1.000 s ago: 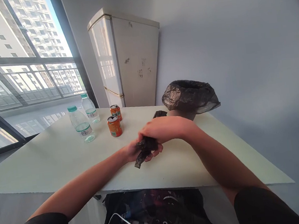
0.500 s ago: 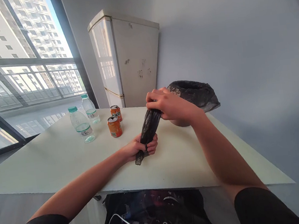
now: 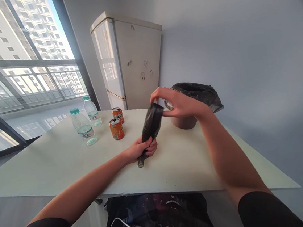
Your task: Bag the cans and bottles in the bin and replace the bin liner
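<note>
A bunched black plastic bag (image 3: 152,122) slants over the table, its upper end puffed a little wider and its narrow tail sticking out below. My left hand (image 3: 141,149) is closed around the lower part. At the upper end my right hand (image 3: 180,103) arches over, with thumb and fingers apart; the fingertips are at the bag's top edge, and whether they press on it I cannot tell. Behind that hand stands a brownish bin (image 3: 185,122) lined with another black bag (image 3: 206,94).
Two clear bottles with green caps, a nearer one (image 3: 83,126) and a farther one (image 3: 92,113), stand on the white table (image 3: 64,167) at left. Beside them are two orange cans (image 3: 116,130). A fridge (image 3: 140,67) is behind the table, a window (image 3: 26,69) to the left.
My right hand has loosened from its wrap round the bag's upper end, its thumb and fingers now apart. That end looks wider. My left hand keeps its grip.
</note>
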`<state>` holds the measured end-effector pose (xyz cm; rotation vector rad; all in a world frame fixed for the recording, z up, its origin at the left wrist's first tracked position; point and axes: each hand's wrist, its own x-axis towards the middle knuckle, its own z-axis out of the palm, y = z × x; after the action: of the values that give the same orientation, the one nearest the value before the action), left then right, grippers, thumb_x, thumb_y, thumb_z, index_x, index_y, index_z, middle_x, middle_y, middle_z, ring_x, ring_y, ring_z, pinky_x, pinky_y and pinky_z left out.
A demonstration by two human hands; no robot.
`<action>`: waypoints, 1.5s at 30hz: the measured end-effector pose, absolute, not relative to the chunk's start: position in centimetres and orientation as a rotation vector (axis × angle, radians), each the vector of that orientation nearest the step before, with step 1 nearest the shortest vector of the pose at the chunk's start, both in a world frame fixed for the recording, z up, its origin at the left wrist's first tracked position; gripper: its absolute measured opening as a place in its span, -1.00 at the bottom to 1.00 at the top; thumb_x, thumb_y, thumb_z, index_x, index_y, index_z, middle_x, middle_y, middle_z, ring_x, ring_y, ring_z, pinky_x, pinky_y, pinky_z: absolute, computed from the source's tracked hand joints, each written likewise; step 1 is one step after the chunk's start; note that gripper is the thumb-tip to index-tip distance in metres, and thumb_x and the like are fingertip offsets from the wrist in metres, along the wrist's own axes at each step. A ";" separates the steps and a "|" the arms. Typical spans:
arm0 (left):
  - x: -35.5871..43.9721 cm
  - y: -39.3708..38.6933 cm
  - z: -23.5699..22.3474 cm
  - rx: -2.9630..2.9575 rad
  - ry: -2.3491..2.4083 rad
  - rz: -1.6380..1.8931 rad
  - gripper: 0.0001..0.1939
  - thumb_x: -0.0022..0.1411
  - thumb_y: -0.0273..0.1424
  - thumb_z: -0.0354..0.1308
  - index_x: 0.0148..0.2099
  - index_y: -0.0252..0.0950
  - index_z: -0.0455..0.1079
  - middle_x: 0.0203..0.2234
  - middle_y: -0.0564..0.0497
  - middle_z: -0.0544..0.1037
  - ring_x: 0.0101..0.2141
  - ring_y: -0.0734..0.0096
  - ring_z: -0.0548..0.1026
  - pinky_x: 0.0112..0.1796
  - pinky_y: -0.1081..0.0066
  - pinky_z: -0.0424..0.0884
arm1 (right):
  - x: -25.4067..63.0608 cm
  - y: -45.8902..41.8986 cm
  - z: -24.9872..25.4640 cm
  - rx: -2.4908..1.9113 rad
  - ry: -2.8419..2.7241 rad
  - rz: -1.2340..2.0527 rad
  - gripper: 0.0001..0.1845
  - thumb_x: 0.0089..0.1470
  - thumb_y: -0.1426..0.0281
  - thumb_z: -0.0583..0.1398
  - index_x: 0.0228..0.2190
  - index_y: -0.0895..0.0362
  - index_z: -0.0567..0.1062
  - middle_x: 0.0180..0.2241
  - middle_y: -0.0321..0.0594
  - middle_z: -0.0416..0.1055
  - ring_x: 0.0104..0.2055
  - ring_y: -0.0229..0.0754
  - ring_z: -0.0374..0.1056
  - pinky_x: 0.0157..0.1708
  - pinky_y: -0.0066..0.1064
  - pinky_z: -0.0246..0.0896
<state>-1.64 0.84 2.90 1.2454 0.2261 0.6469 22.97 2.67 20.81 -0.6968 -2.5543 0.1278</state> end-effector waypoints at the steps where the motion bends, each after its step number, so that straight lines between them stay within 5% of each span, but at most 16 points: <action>1: -1.5 0.8 3.0 1.224 0.229 0.725 -0.45 0.41 0.04 0.29 -0.36 -0.26 0.19 -0.58 0.21 0.07 -0.59 0.57 0.12 -0.50 0.50 0.13 | 23.2 3.1 20.6 -0.764 -2.532 0.249 -0.32 0.17 0.24 0.38 0.28 -0.04 0.39 0.32 -0.03 0.35 0.30 0.12 0.30 0.23 -0.07 0.24; 3: -1.3 0.7 3.3 1.190 0.231 0.866 -0.47 0.43 0.02 0.28 -0.35 -0.25 0.20 -0.61 0.21 0.09 -0.58 0.52 0.23 -0.41 0.45 0.36 | 23.0 4.1 19.8 -0.945 -2.506 0.481 0.07 0.01 0.10 0.49 0.43 -0.08 0.21 0.44 -0.02 0.23 0.44 0.18 0.18 0.33 -0.01 0.20; 6: -1.1 0.5 3.6 1.183 0.233 0.925 -0.47 0.41 0.02 0.30 -0.35 -0.25 0.21 -0.61 0.22 0.13 -0.58 0.50 0.28 -0.34 0.34 0.56 | 21.0 5.3 17.7 -1.029 -2.518 0.854 0.03 -0.09 0.05 0.54 0.34 -0.01 0.38 0.35 0.00 0.37 0.41 0.19 0.24 0.33 -0.02 0.23; 8: -1.2 0.4 3.6 1.177 0.251 0.862 -0.47 0.37 0.04 0.33 -0.33 -0.24 0.22 -0.60 0.22 0.14 -0.63 0.54 0.17 -0.55 0.44 0.46 | 18.6 5.5 15.9 -0.834 -2.482 1.177 -0.13 -0.14 0.07 0.57 0.17 0.06 0.50 0.18 -0.04 0.52 0.28 0.13 0.38 0.27 -0.10 0.30; 10: -1.4 0.4 3.5 1.155 0.284 0.793 -0.47 0.35 0.04 0.35 -0.31 -0.24 0.21 -0.59 0.24 0.13 -0.65 0.61 0.02 -0.71 0.59 0.15 | 15.9 5.1 14.1 -0.533 -2.278 1.548 -0.28 0.03 0.06 0.49 0.13 0.07 0.48 0.11 -0.10 0.56 0.20 0.02 0.44 0.24 -0.14 0.32; 14: -1.9 0.7 3.6 1.106 0.303 0.760 -0.46 0.37 0.01 0.35 -0.31 -0.24 0.16 -0.61 0.27 0.06 -0.63 0.65 -0.12 -0.70 0.67 -0.05 | 12.4 4.3 11.6 -0.328 -1.910 1.916 -0.49 0.19 0.12 0.43 0.03 0.14 0.49 -0.20 -0.20 0.59 -0.17 -0.13 0.50 0.05 -0.19 0.41; 18: -2.3 1.0 3.8 1.078 0.271 0.794 -0.52 0.43 -0.01 0.30 -0.25 -0.23 0.19 -0.60 0.27 0.03 -0.62 0.62 -0.16 -0.68 0.66 -0.04 | 11.9 5.0 11.4 -0.414 -1.469 1.866 -0.59 0.11 0.18 0.50 -0.19 0.13 0.51 -0.52 -0.50 0.24 -0.51 -0.36 0.21 -0.29 -0.38 0.40; 23: -2.3 1.2 3.8 1.120 0.277 0.743 -0.55 0.45 -0.01 0.26 -0.21 -0.24 0.21 -0.56 0.25 0.01 -0.60 0.60 -0.12 -0.66 0.65 -0.05 | 12.6 5.5 12.9 -0.377 -1.234 1.748 -0.53 0.02 0.19 0.55 -0.32 0.11 0.43 -0.56 -0.56 0.10 -0.60 -0.45 -0.07 -0.63 -0.57 -0.04; 34: -2.0 0.8 3.8 1.187 0.266 0.559 -0.48 0.40 0.05 0.29 -0.27 -0.23 0.18 -0.56 0.25 -0.02 -0.58 0.59 -0.14 -0.64 0.61 -0.13 | 14.3 5.1 15.2 -0.438 -1.162 1.532 -0.41 -0.02 0.07 0.56 -0.43 0.10 0.32 -0.59 -0.57 0.12 -0.67 -0.49 -0.18 -0.70 -0.54 -0.26; 45: -1.9 0.7 3.3 1.196 0.273 0.573 -0.50 0.42 0.03 0.28 -0.29 -0.24 0.20 -0.57 0.24 0.01 -0.60 0.60 -0.06 -0.62 0.58 -0.08 | 14.2 5.1 15.3 -0.521 -1.151 1.489 -0.22 0.18 -0.13 0.37 -0.58 0.05 0.04 -0.68 -0.57 -0.19 -0.68 -0.44 -0.34 -0.70 -0.49 -0.38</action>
<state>-1.87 0.73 3.32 1.1965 0.2730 0.5731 14.16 5.10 15.31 -0.5206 -1.1508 1.4889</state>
